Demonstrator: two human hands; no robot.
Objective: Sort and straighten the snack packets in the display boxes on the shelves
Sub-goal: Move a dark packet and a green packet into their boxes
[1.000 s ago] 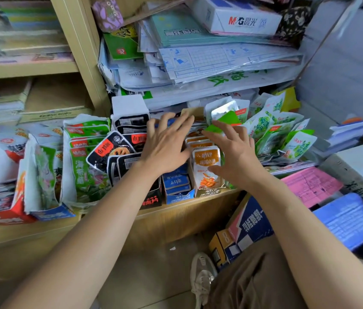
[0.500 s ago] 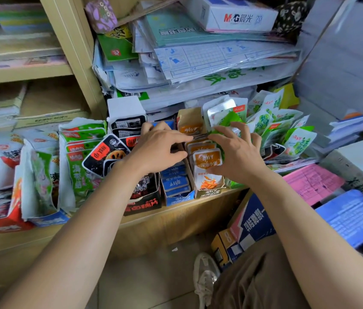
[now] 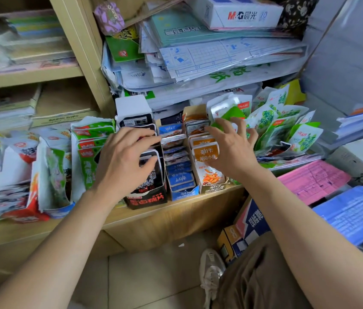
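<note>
Three narrow display boxes stand side by side on the wooden shelf (image 3: 176, 210): a black box (image 3: 147, 200), a blue box (image 3: 181, 191) and an orange-and-white box (image 3: 211, 186), each full of snack packets. My left hand (image 3: 124, 161) curls over the black packets (image 3: 153, 175), fingers behind them and thumb in front. Over the right side of the orange packets (image 3: 205, 152) lies my right hand (image 3: 231, 148), its fingers spread, the fingertips touching a green-and-silver packet (image 3: 227, 112) behind.
Loose green packets (image 3: 276, 128) fan out to the right. Torn boxes of green and red packets (image 3: 89, 148) crowd the left. Stacked paper and a white carton (image 3: 231, 14) hang low above. Pink sheets (image 3: 310, 179) and cartons (image 3: 247, 224) lie to the lower right.
My left hand has shifted left from the blue box onto the black packets and closed around them. My right hand has slid back, fingers reaching the green packet.
</note>
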